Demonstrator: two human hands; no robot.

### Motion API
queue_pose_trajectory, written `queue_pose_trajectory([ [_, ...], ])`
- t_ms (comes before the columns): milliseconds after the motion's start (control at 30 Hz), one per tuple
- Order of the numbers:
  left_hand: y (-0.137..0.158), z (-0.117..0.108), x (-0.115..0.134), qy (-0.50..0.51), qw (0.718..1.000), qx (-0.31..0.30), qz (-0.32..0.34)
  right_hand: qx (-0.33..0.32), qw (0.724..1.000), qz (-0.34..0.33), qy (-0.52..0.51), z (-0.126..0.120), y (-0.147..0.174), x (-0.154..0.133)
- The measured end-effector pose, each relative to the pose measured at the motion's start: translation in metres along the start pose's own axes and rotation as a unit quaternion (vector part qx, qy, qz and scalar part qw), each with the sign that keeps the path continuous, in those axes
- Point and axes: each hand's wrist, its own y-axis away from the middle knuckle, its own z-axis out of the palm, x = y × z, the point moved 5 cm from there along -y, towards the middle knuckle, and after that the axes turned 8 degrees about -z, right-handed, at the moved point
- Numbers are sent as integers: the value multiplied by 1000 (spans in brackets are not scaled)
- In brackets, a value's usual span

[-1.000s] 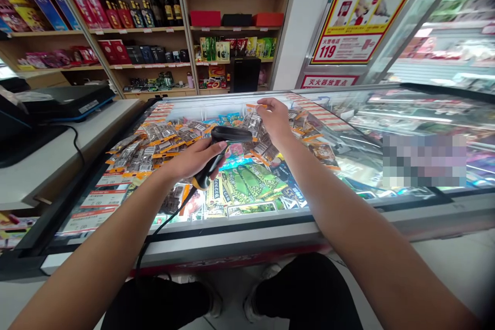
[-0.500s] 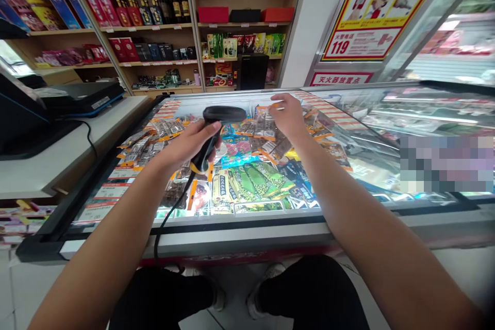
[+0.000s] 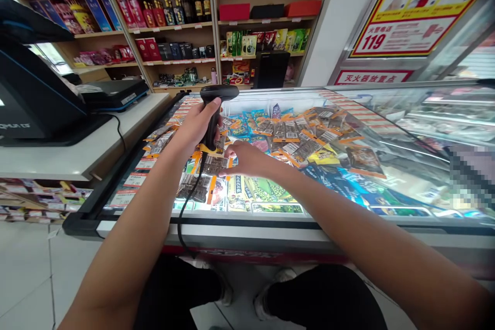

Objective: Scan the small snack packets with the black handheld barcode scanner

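Gripping a black scanner (image 3: 212,128), the left hand (image 3: 197,125) hangs over orange-edged packets (image 3: 212,166).

Bright overall, cool white. Strongest light inside freezer (image 3: 270,228), front strip near blown out. Window (image 3: 56,59) far left clipped white. Glare, reflections across glass (image 3: 417,131) at right, washing out view below. Scanner (image 3: 212,131), trousers (image 3: 325,296) near black, detail lost. Wide-angle bend: poster (image 3: 421,15) leans, forearms (image 3: 143,227) stretch. Packs (image 3: 286,131) soft, print unreadable. Pixelated patch (image 3: 472,178) right edge.
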Motion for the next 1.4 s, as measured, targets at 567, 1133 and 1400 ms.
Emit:
queue_pose_trajectory([
  [567, 6, 26, -13, -21, 991, -130, -8, 340, 850, 169, -365, -71, 22, 95],
  [1133, 13, 41, -26, -33, 981, -185, -50, 428, 845, 147, -285, -89, 26, 104],
  [1400, -1, 15, -9, -6, 998, -60, 0, 381, 899, 186, 111, -125, 49, 99],
])
